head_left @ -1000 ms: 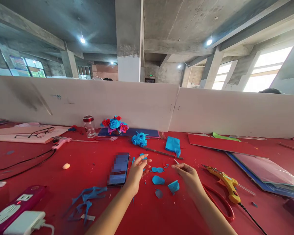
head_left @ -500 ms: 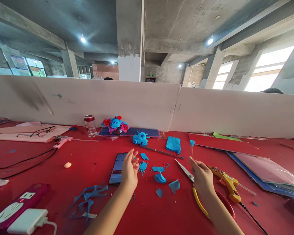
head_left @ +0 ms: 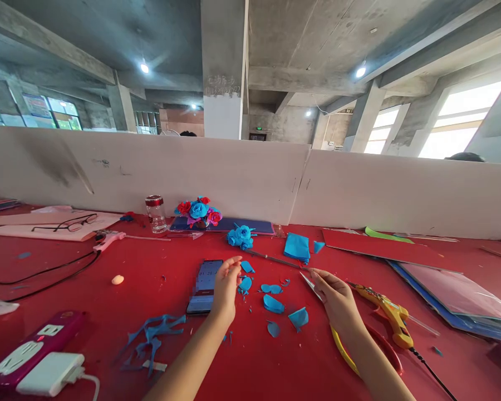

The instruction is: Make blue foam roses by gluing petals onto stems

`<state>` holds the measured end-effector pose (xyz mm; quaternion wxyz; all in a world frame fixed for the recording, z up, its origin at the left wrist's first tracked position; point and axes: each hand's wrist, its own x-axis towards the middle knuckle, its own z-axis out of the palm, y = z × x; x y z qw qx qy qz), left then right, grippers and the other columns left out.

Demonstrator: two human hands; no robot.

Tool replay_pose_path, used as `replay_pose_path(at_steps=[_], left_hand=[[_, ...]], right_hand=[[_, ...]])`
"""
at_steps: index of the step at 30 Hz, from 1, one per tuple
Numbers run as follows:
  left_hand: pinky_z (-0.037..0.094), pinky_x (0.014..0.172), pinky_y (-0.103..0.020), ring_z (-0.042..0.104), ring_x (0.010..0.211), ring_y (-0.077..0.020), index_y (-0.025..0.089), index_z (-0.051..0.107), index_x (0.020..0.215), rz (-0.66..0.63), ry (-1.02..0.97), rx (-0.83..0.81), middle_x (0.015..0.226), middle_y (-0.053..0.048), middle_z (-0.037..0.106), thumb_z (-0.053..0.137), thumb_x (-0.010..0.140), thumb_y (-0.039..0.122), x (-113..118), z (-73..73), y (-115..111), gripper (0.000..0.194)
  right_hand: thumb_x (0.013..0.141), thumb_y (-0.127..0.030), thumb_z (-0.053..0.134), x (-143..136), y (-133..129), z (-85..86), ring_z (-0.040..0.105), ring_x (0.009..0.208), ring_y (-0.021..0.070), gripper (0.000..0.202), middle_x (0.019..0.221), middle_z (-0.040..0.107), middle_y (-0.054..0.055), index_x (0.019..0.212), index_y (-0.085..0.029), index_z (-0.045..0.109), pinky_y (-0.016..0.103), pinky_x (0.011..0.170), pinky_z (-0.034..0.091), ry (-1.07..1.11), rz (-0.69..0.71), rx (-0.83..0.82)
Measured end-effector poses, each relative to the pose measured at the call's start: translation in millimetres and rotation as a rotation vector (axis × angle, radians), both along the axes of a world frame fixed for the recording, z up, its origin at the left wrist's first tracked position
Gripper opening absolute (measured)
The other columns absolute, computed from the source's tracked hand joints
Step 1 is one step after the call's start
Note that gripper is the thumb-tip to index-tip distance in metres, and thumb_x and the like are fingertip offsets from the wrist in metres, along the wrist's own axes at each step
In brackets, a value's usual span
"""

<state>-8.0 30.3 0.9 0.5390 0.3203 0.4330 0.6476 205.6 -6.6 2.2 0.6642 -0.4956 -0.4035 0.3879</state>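
Head view, right hand (head_left: 338, 294) shifted leftward, pinching blue petal (head_left: 318, 246), left hand (head_left: 226, 291), fingers loosely parted

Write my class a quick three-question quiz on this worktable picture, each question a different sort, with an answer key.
1. True or false: as the worker sees it, the phone lies to the left of the scissors.
2. What colour is the body of the glue gun? A) green B) yellow C) white
3. In a word or two: which of the worker's hands is nearer the scissors?

Key: 1. True. 2. B. 3. The right hand.
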Motion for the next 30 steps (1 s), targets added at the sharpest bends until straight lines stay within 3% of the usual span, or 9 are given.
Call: replay_pose_path(at_steps=[4,8,13,16,20,27,30], left_hand=[[0.039,0.059,-0.021,0.052,0.066,-0.0118,0.017,0.064,0.090,-0.243,0.393,0.084,0.082,-0.002,0.061,0.057,0.066,0.026,9,-1.9,-7,0.027],[0.039,0.073,-0.025,0.054,0.084,-0.0172,0.019,0.065,0.090,-0.369,0.654,0.124,0.095,-0.004,0.062,0.055,0.069,0.024,12,-7.7,-12,0.024],[0.041,0.076,-0.027,0.056,0.087,-0.0190,0.016,0.065,0.086,-0.470,0.686,0.137,0.090,-0.006,0.064,0.052,0.070,0.021,13,-16.5,-9,0.021],[0.042,0.075,-0.025,0.056,0.087,-0.0172,0.016,0.063,0.089,-0.449,0.598,0.122,0.096,-0.006,0.064,0.052,0.069,0.018,13,-17.3,-7,0.023],[0.041,0.063,-0.024,0.055,0.073,-0.0150,0.018,0.061,0.095,-0.349,0.701,0.067,0.103,-0.005,0.061,0.053,0.068,0.020,11,-17.8,-6,0.029],[0.042,0.073,-0.025,0.057,0.088,-0.0175,0.017,0.063,0.088,-0.439,0.722,0.060,0.095,-0.004,0.065,0.050,0.071,0.016,11,-16.0,-8,0.022],[0.044,0.071,-0.027,0.058,0.082,-0.0170,0.017,0.062,0.090,-0.388,0.828,0.128,0.094,-0.005,0.064,0.047,0.073,0.013,11,-20.6,-5,0.024]], right_hand=[[0.054,-0.041,0.075,0,-3,-0.5,0.046,0.048,0.0103,0.030,0.054,0.056,-0.002,0.063,-0.018,0.059,0.023,0.046,0.037,-0.011,0.042,-0.018],[0.055,-0.039,0.075,-1,-3,-2.4,0.050,0.051,0.0117,0.029,0.055,0.058,-0.002,0.061,-0.019,0.055,0.023,0.049,0.039,-0.012,0.017,-0.011],[0.060,-0.042,0.071,0,0,-3.6,0.052,0.056,0.0130,0.027,0.060,0.061,0.001,0.062,-0.017,0.062,0.024,0.053,0.041,-0.127,-0.039,0.027],[0.059,-0.046,0.069,-1,2,-6.7,0.058,0.066,0.0172,0.031,0.067,0.066,0.005,0.066,-0.017,0.065,0.026,0.060,0.045,-0.180,0.020,0.003],[0.055,-0.051,0.067,-4,8,-15.8,0.061,0.064,0.0193,0.035,0.064,0.066,0.006,0.063,-0.017,0.063,0.030,0.061,0.047,-0.216,0.081,-0.092],[0.057,-0.042,0.064,-2,16,-30.8,0.058,0.057,0.0174,0.026,0.058,0.064,0.004,0.059,-0.016,0.065,0.029,0.059,0.046,-0.324,0.071,-0.143],[0.058,-0.037,0.063,0,17,-33.5,0.055,0.056,0.0164,0.021,0.055,0.062,0.002,0.059,-0.016,0.065,0.027,0.056,0.043,-0.405,0.036,-0.123]])
